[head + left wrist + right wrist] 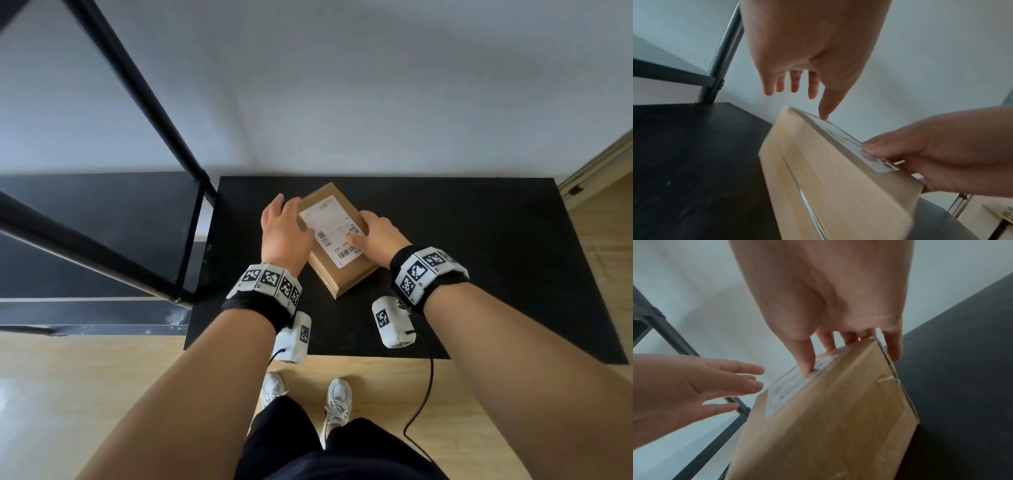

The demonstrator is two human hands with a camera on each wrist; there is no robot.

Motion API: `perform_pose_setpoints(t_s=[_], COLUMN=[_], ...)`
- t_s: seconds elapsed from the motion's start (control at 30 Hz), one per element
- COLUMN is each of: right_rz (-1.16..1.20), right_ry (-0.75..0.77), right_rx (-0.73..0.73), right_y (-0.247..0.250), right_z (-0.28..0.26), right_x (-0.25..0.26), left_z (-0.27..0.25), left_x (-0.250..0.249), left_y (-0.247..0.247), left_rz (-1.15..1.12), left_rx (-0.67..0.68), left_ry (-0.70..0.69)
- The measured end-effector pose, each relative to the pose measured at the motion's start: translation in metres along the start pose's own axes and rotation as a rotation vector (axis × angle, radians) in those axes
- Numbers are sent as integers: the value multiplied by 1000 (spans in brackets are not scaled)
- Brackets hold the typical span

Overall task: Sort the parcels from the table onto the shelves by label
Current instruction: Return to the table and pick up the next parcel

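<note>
**Parcel gripped on the table, lift not yet made**

The brown parcel (337,240) lies near the middle of the black table (479,257), its white label (330,229) face up. The person's right hand (375,233) clamps the box from its 3 o'clock edge: the thumb presses down on the label while the fingers curl round the side. In the left-wrist view that edge seems raised off the table, though blur makes this uncertain. The left hand (286,231) hovers at the parcel's 9 o'clock with fingers spread and straight; only its thumb tip appears to touch the top edge, so it grips nothing.

The step in hand looks like the pick-up and label check. The next move likely calls for the left hand to take the free side, then a two-handed carry to the black shelf frame (154,113) at 9 o'clock of the table, onto whichever shelf the label matches; the label text is too small to read here
</note>
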State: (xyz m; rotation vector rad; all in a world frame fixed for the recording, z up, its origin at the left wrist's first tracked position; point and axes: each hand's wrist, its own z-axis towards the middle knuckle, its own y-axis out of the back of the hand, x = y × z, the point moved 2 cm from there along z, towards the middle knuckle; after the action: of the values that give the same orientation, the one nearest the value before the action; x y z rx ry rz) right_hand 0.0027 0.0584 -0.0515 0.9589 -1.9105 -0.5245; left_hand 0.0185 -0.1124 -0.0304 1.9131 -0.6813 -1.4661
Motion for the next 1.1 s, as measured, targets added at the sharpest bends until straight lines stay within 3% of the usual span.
perform_pose_setpoints(t_s=[0.33, 0.5, 0.67, 0.77, 0.9, 1.1], right_rz=[-184, -152, -96, -39, 63, 220], right_ry=[146, 163, 146, 126, 80, -6], right_rx=[85, -95, -280, -284, -316, -225], right_y=[-6, -5, -4, -7, -11, -26], right_z=[9, 5, -2, -5, -10, -17], right_x=[25, 22, 20, 20, 17, 15], left_z=[17, 16, 13, 10, 8, -2], left_x=[17, 20, 18, 17, 22, 34], left_y=[3, 11, 14, 13, 15, 10], left_rz=[292, 592, 720, 688, 404, 224], left_rx=[269, 198, 96, 80, 116, 181], left_ry=[-69, -145, -24, 92, 297, 345])
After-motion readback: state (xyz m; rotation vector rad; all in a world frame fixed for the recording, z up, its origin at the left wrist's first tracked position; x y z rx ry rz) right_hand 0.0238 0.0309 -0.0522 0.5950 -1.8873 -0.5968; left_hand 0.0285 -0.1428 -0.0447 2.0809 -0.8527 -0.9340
